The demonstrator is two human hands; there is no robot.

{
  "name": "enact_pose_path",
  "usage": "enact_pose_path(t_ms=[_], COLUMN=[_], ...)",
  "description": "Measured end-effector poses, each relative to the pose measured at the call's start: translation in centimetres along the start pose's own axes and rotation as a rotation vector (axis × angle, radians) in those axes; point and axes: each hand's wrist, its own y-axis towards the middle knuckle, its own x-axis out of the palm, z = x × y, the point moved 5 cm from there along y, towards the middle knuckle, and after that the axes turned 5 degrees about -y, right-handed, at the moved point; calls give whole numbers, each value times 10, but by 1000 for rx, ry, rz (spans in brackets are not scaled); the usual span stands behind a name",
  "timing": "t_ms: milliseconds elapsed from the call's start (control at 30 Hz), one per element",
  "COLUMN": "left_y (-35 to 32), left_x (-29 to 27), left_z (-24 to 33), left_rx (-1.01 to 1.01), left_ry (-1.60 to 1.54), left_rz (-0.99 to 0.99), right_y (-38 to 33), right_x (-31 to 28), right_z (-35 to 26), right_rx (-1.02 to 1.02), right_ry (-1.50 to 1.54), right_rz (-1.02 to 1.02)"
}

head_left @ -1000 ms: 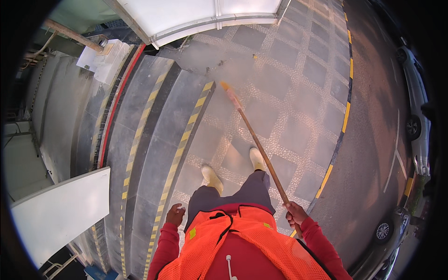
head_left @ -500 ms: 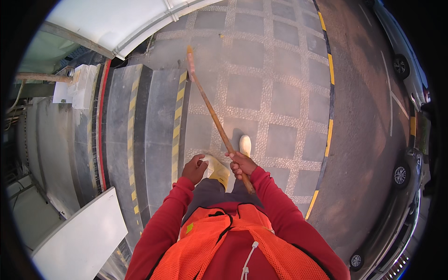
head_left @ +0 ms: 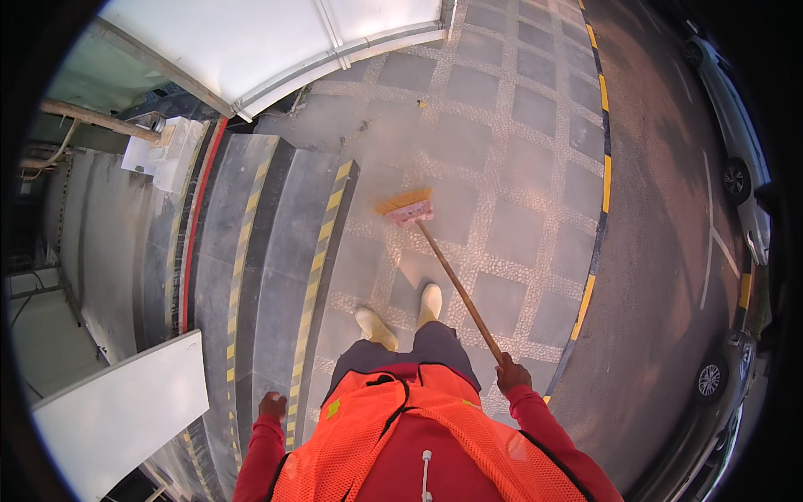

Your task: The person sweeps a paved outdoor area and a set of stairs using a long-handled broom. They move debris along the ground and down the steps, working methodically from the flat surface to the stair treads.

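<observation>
My right hand [head_left: 513, 374] is wrapped round the upper end of a broom's wooden handle [head_left: 461, 291], out to the right of my body. The handle slants away from me to the broom head [head_left: 410, 209], which has a pinkish block and orange bristles. This head rests on the paving ahead of my feet, its bristles pointing away to the far left. My left hand [head_left: 273, 405] hangs low at my left side, beside the steps, holding nothing, its fingers loosely bent and apart. Both pale boots [head_left: 376, 328] stand on the paving between me and the broom head.
Dark steps [head_left: 280, 243] with yellow-striped edges run along my left. A white panel [head_left: 134, 418] stands at the near left, and a white structure [head_left: 276, 42] at the far left. On the right, a black-and-yellow kerb [head_left: 606, 180] borders a road with parked cars [head_left: 711, 376].
The broom head has swung nearer and to the right, its bristles now spread out. My right hand moved right and lower with the handle; my left hand dropped away to my left side.
</observation>
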Motion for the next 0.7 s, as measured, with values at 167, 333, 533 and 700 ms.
enact_pose_path(t_ms=[167, 333, 533, 700], left_y=[-30, -43, 21, 76], left_x=[77, 64, 26, 48], left_z=[63, 267, 334, 317], left_rx=[-141, 384, 229, -99], left_ry=[-292, -313, -619, -304], left_rz=[-246, -238, -131, -85], right_y=[101, 236, 278, 227], right_x=[-56, -196, -360, -405], right_z=[-18, -159, -154, -5], right_rx=[9, -137, -244, -122], right_ry=[-134, -150, -349, -423], right_rz=[77, 250, 320, 236])
